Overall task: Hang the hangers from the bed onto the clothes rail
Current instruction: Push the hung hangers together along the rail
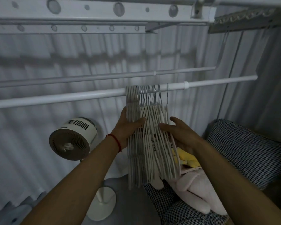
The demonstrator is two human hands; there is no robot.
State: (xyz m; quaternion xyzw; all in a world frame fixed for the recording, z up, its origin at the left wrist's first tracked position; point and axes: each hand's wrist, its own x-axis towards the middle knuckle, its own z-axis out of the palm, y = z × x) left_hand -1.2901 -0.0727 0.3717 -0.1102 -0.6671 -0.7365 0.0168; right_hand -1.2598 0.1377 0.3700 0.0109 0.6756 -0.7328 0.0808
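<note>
Several white hangers [148, 137] hang in a tight row from the white clothes rail [71, 97], their metal hooks over the bar near its middle. My left hand [128, 129] grips the leftmost bundle of hangers, thumb across the front and fingers behind. My right hand [178, 132] rests with straight fingers against the right side of the row, touching the outer hangers.
A second thinner rail [88, 77] runs behind the first, in front of a grey curtain. A white standing fan [73, 138] is at lower left. The bed with a checked cover [250, 153] lies to the right, with pink [195, 189] and yellow [186, 157] items on it.
</note>
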